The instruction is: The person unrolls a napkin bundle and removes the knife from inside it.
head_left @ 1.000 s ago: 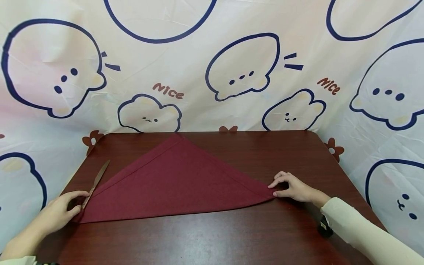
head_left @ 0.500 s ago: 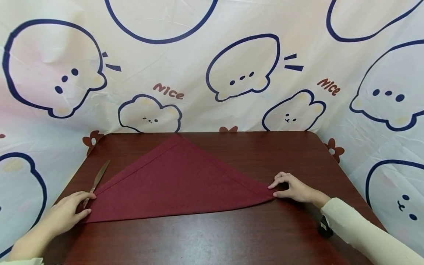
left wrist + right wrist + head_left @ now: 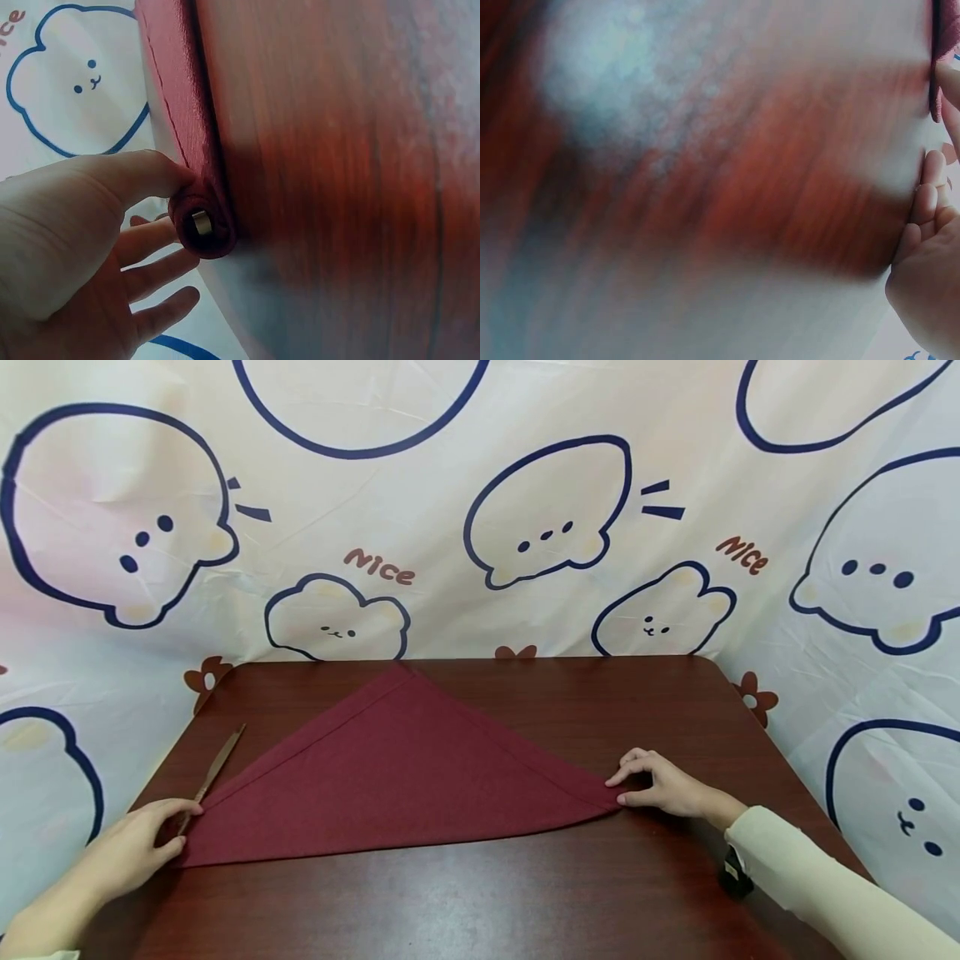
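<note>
A dark red cloth napkin [image 3: 405, 768] lies folded into a triangle on the table, its point toward the back. At its left corner lies a table knife [image 3: 225, 756], blade pointing away and handle partly hidden by my left hand [image 3: 131, 843]. My left hand grips the rolled corner, thumb on the near side and fingers behind; the left wrist view shows a gold-coloured end [image 3: 202, 222] inside the cloth roll [image 3: 202, 172]. My right hand [image 3: 663, 787] pinches the napkin's right corner between thumb and fingers. In the right wrist view, this hand [image 3: 930, 247] shows only at the edge.
The brown wooden table [image 3: 465, 902] has rounded back corners. A pale fabric backdrop [image 3: 435, 510] with cartoon outlines hangs behind it and along both sides. A black band [image 3: 735, 872] is at my right wrist.
My left hand shifts right along the corner, then back left, with the knife and cloth corner. The blade now looks narrower, turned more edge-on. My right hand stays in place.
</note>
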The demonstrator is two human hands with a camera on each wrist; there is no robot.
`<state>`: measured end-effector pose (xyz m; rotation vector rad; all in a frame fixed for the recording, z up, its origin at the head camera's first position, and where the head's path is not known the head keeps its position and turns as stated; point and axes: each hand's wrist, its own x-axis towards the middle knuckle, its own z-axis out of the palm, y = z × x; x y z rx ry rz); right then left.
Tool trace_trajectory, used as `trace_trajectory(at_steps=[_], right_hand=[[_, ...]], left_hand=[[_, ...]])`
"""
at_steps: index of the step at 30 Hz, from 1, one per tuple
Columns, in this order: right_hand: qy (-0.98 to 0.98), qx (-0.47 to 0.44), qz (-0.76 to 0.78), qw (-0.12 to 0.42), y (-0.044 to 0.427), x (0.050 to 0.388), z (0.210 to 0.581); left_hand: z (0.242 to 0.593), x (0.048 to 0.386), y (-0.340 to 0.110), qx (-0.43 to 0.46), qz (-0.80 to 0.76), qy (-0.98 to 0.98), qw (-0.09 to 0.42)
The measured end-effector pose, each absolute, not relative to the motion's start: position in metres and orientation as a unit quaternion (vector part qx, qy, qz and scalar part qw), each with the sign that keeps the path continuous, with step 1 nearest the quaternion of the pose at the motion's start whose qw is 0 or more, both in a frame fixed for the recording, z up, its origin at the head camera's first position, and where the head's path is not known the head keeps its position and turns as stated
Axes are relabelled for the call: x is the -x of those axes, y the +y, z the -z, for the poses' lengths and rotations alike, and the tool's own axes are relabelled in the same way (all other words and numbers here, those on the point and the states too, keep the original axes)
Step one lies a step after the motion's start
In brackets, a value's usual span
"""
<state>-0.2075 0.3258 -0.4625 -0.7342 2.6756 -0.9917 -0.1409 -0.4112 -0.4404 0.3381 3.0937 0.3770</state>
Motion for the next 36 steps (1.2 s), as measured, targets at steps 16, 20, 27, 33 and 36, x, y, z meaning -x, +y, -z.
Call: trace_trajectory(at_steps=[16,20,27,33,36], right_hand=[[0.904,0.252,0.332,0.093,0.326,0.208,0.465],[0.902,0.256,0.334,0.092,0.326,0.208,0.465],[0.897,0.266,0.342,0.089,0.325,0.209,0.466],[0.898,0.266,0.340,0.089,0.325,0.208,0.464],[0.898,0.265,0.340,0.088,0.325,0.208,0.464]], left_hand=[[0.452,0.139,-0.427,-0.121,-0.121,0.981,-0.091],[0.452,0.138,-0.429,-0.122,-0.127,0.980,-0.089],[0.454,0.136,-0.434,-0.129,-0.124,0.978,-0.109],[0.452,0.135,-0.438,-0.108,-0.127,0.983,-0.078],[0.450,0.135,-0.437,-0.098,-0.127,0.985,-0.062]])
